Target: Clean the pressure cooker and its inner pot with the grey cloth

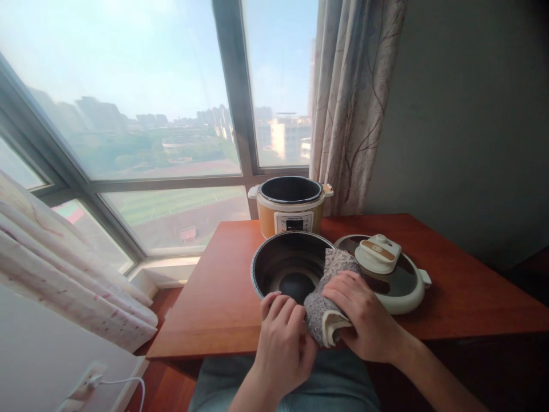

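A dark inner pot [283, 266] stands on the red-brown table [223, 297] right in front of me. My left hand [281, 337] grips its near rim. A grey cloth [328, 292] is draped over the pot's right edge, and my right hand [364, 312] presses and holds it there. Behind the pot stands the orange cooker body [291, 209], open on top. The cooker lid [397, 274], white-rimmed with a cream handle, lies flat on the table to the right of the pot.
A large window fills the left and back, with a patterned curtain [351, 103] at the table's far edge. A grey wall is on the right. A white folded curtain [72, 269] and a wall socket with cable [92, 380] sit lower left.
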